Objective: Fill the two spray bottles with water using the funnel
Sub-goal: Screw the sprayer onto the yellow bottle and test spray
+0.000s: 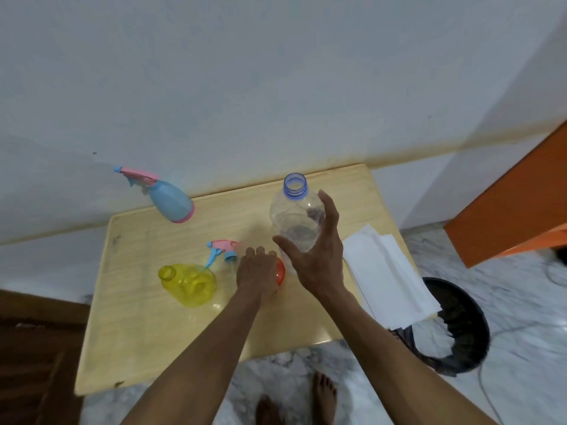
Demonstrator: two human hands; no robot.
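Note:
A blue spray bottle [171, 200] with its pink trigger head on stands at the table's far left. A yellow spray bottle [188, 283] stands uncapped near the middle; its pink and blue trigger head [222, 248] lies just behind it. My left hand [257, 273] lies palm down over the red funnel [280, 271], mostly hiding it; whether it grips the funnel I cannot tell. My right hand [317, 250] is spread beside a clear, uncapped water bottle [294, 214], fingers apart, not closed around it.
The small wooden table [138, 326] stands against a white wall. Folded white paper towels [383, 271] lie on its right edge. A black bin [454, 326] stands on the marble floor at the right, an orange cabinet [515, 204] beyond it. My bare feet show below.

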